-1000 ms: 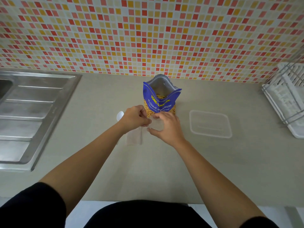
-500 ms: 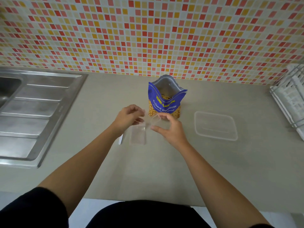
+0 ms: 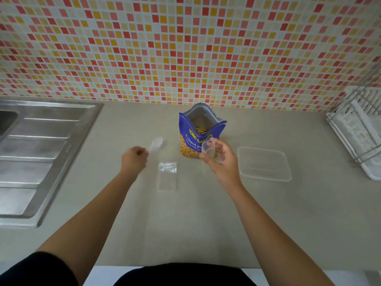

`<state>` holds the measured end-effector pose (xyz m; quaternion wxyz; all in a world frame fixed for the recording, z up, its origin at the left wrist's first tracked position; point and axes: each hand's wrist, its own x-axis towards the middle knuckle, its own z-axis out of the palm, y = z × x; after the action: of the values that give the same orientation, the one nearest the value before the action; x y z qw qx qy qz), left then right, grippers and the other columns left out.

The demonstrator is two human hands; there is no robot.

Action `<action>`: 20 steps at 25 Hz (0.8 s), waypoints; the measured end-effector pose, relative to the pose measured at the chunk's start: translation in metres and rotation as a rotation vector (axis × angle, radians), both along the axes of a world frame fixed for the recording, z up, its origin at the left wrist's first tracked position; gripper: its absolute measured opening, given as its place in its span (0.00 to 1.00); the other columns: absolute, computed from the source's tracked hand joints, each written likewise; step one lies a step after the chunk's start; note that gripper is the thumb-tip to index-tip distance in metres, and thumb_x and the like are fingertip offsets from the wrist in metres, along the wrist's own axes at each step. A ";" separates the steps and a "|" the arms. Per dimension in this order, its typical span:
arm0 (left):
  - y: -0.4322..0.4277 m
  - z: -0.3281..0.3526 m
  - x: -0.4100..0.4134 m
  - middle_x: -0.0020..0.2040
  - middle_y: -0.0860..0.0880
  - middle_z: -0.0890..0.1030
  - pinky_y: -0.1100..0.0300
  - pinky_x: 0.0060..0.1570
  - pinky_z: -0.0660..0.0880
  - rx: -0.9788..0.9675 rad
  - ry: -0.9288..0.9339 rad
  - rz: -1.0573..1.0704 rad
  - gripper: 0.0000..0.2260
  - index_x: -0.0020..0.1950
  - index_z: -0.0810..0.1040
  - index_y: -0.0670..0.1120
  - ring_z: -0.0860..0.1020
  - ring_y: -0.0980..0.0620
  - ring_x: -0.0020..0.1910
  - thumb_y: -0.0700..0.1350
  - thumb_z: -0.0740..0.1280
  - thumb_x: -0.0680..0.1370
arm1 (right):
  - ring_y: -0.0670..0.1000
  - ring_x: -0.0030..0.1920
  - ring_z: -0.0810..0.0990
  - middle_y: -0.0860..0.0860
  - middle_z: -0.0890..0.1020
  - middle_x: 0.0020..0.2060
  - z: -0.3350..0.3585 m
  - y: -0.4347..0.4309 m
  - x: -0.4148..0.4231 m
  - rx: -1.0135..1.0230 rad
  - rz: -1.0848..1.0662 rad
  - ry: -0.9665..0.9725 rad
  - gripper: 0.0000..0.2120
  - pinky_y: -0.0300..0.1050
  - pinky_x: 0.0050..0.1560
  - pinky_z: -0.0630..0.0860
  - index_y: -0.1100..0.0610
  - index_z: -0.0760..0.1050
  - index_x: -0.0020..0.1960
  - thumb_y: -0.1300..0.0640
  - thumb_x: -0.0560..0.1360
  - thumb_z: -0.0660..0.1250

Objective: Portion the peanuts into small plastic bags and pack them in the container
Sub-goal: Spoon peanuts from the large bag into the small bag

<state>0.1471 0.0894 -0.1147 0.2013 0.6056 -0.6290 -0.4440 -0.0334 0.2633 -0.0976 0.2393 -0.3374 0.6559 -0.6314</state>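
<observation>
An open blue bag of salted peanuts (image 3: 196,133) stands upright on the counter near the tiled wall. My right hand (image 3: 221,159) holds a small clear plastic bag (image 3: 207,147) with its mouth open, just in front of the peanut bag. My left hand (image 3: 134,158) is closed on the handle of a white plastic spoon (image 3: 156,143), left of the peanut bag. A stack of small clear plastic bags (image 3: 167,175) lies flat between my hands. A clear rectangular container (image 3: 265,164) sits to the right.
A steel sink with a ribbed drainboard (image 3: 39,153) takes up the left side. A white dish rack (image 3: 358,129) stands at the far right. The beige counter (image 3: 185,223) ends at its front edge close to my body.
My hands have parted. The right hand lifted one small bag up toward the peanut bag, and the left hand moved left and closed on the spoon. The remaining bags lie on the counter.
</observation>
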 end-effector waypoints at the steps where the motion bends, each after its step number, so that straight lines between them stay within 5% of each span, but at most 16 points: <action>1: -0.006 0.022 -0.009 0.34 0.47 0.77 0.51 0.46 0.77 -0.054 0.126 0.040 0.08 0.49 0.80 0.41 0.76 0.47 0.35 0.40 0.62 0.75 | 0.41 0.53 0.79 0.45 0.81 0.51 0.004 0.000 -0.005 -0.018 -0.011 -0.006 0.22 0.30 0.52 0.72 0.54 0.74 0.59 0.58 0.67 0.76; 5: -0.018 0.117 -0.044 0.34 0.50 0.77 0.63 0.41 0.76 -0.154 0.508 -0.107 0.12 0.55 0.77 0.46 0.76 0.54 0.35 0.37 0.69 0.73 | 0.39 0.49 0.78 0.43 0.81 0.48 0.024 -0.007 -0.027 -0.103 -0.072 0.003 0.19 0.31 0.52 0.72 0.50 0.74 0.56 0.58 0.67 0.76; 10: -0.013 0.143 -0.083 0.35 0.46 0.77 0.66 0.35 0.72 0.044 0.786 -0.124 0.05 0.40 0.77 0.44 0.74 0.56 0.30 0.38 0.71 0.73 | 0.48 0.52 0.79 0.47 0.81 0.52 0.036 -0.020 -0.047 -0.097 -0.150 0.038 0.21 0.40 0.55 0.74 0.44 0.74 0.53 0.45 0.63 0.75; 12: -0.014 0.138 -0.095 0.33 0.46 0.77 0.64 0.36 0.72 -0.143 0.616 -0.195 0.07 0.38 0.77 0.44 0.74 0.55 0.30 0.43 0.69 0.75 | 0.48 0.53 0.79 0.47 0.80 0.52 0.037 -0.023 -0.052 -0.068 -0.138 0.053 0.21 0.42 0.55 0.74 0.44 0.73 0.55 0.46 0.64 0.75; 16: -0.003 0.127 -0.119 0.37 0.45 0.80 0.56 0.40 0.73 -0.741 -0.011 -0.676 0.10 0.44 0.81 0.41 0.76 0.49 0.36 0.47 0.66 0.77 | 0.49 0.55 0.79 0.45 0.80 0.54 0.033 -0.026 -0.060 -0.032 -0.134 0.045 0.23 0.46 0.57 0.76 0.41 0.72 0.55 0.42 0.63 0.74; 20: 0.000 0.119 -0.144 0.38 0.48 0.75 0.57 0.41 0.72 -0.710 -0.462 -0.756 0.12 0.46 0.78 0.41 0.76 0.48 0.40 0.50 0.64 0.78 | 0.50 0.55 0.80 0.48 0.81 0.55 0.028 -0.027 -0.063 -0.019 -0.121 0.014 0.24 0.43 0.54 0.77 0.47 0.73 0.58 0.45 0.65 0.76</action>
<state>0.0035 0.0894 0.0038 0.0765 0.3149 -0.9405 -0.1023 -0.0964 0.2365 -0.0700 0.1931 -0.3038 0.6708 -0.6484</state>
